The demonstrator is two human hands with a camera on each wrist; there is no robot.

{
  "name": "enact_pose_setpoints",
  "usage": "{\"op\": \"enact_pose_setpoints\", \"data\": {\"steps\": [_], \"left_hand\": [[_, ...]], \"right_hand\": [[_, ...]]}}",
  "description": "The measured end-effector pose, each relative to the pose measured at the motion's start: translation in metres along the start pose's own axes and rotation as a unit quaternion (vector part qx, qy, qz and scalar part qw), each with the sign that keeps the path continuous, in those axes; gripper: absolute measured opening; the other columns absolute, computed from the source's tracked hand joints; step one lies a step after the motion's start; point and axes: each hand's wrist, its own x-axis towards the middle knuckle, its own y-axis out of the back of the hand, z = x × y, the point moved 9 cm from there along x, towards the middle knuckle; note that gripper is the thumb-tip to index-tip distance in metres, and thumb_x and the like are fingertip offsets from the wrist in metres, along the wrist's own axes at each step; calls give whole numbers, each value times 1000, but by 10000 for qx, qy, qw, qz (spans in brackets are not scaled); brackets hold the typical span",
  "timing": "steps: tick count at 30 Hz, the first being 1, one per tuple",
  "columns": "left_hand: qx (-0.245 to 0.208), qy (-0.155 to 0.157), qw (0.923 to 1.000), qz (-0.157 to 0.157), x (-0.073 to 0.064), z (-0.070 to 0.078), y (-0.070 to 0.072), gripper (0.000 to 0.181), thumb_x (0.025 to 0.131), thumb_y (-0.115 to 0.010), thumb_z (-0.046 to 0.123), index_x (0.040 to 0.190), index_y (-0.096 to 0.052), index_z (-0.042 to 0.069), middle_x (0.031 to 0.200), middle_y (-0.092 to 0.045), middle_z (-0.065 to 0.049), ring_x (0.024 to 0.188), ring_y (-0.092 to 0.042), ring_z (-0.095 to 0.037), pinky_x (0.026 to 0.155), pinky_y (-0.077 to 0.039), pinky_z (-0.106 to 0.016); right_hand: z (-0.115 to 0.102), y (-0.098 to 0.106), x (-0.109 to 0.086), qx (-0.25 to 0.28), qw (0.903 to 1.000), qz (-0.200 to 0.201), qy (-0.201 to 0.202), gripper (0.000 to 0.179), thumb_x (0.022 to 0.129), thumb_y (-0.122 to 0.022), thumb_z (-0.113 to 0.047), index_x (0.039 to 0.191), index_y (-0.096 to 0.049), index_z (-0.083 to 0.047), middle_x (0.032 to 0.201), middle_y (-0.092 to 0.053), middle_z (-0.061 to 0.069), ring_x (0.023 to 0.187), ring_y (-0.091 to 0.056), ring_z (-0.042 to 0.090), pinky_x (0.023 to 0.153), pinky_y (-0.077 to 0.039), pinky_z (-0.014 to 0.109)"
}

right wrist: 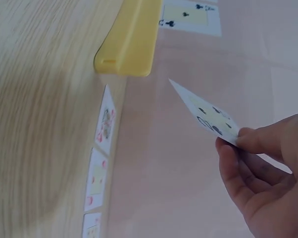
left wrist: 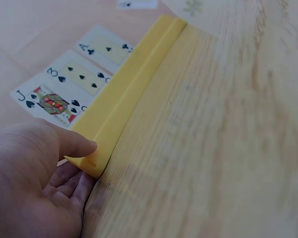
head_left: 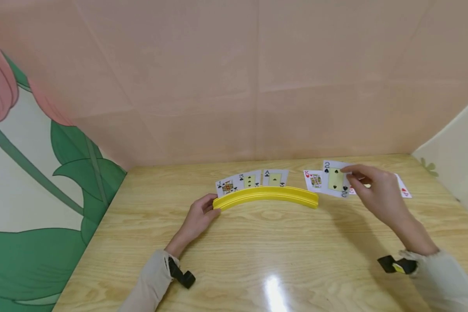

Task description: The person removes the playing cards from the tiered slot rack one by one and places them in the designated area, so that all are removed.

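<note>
A yellow curved card holder (head_left: pixel 266 193) lies on the table. My left hand (head_left: pixel 198 219) grips its left end, the thumb on the front and the other fingers around the end, as the left wrist view shows. Upright in the holder's slot stand a jack of spades (left wrist: pixel 52 103), a three of spades (left wrist: pixel 80 77) and an ace of clubs (left wrist: pixel 107 48). Above the table, right of the holder, my right hand (head_left: pixel 380 193) pinches a two of spades (head_left: pixel 335 178) by its edge between thumb and fingers. The card is tilted in the right wrist view.
Face up beyond the holder's right end lie a king of hearts (head_left: pixel 315 180) and other red cards, partly hidden behind my right hand; one red card (head_left: pixel 403 187) shows past it. A pink cloth backdrop (head_left: pixel 218 86) rises behind the table, and a flower-printed panel (head_left: pixel 35 173) stands at left.
</note>
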Motion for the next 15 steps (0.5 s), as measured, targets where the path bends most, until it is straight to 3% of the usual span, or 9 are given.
{"op": "enact_pose_setpoints", "data": {"steps": [6, 11, 15], "left_hand": [[29, 62, 10000, -51, -4, 14, -1, 37, 93, -62, -7, 130, -58, -7, 128, -61, -22, 117, -60, -35, 100, -50, -47], [31, -40, 9999, -116, -11, 35, 0, 35, 93, -62, -7, 128, -59, -8, 126, -62, -22, 116, -61, -35, 99, -51, -44], [15, -82, 9999, -65, -12, 37, 1, 34, 93, -63, -7, 127, -60, -7, 124, -63, -21, 114, -61, -34, 98, -52, -44]], "right_hand": [[23, -15, -7, -92, 9959, -802, -409, 17, 88, -67, 6, 101, -73, -3, 86, -73, 17, 68, -58, -4, 50, -44, 13], [35, -29, -12, -240, 9920, -1196, -309, 18, 85, -69, 7, 98, -74, -6, 85, -73, 11, 67, -61, 4, 53, -47, 18], [43, -42, -16, -328, 9862, -1605, -228, 21, 84, -68, 9, 98, -74, -4, 89, -74, 10, 70, -65, 13, 56, -51, 22]]}}
